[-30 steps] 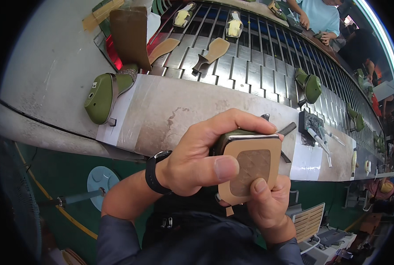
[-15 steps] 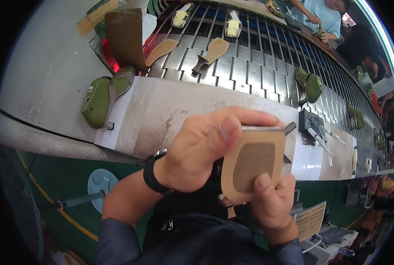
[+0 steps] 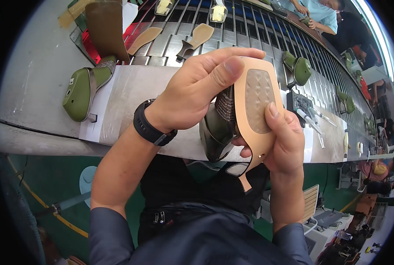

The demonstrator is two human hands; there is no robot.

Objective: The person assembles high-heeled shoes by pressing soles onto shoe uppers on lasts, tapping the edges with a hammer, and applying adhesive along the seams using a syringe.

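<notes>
A: The shoe (image 3: 232, 128) with its tan sole (image 3: 256, 106) turned up sits between both hands, held in the air just above the near edge of the workbench (image 3: 130, 92), close to the body.

B: How are the fingers placed?

A: The left hand (image 3: 192, 92) comes over the top; its thumb presses the upper edge of the sole and its fingers curl over the toe end, close together. The right hand (image 3: 281, 141) cups the shoe from below and the right, thumb flat on the sole's textured patch, fingers wrapped behind it.

B: And what shows beneath the sole?

A: A dark green last with a glittery strap, touching the left palm.

B: Anything nearby?

A: Another green last (image 3: 80, 92) lies on the bench to the left, well apart. Loose tan soles (image 3: 197, 37) rest on the slatted conveyor (image 3: 250, 26) beyond. A black watch (image 3: 150, 128) sits on the left wrist.
</notes>
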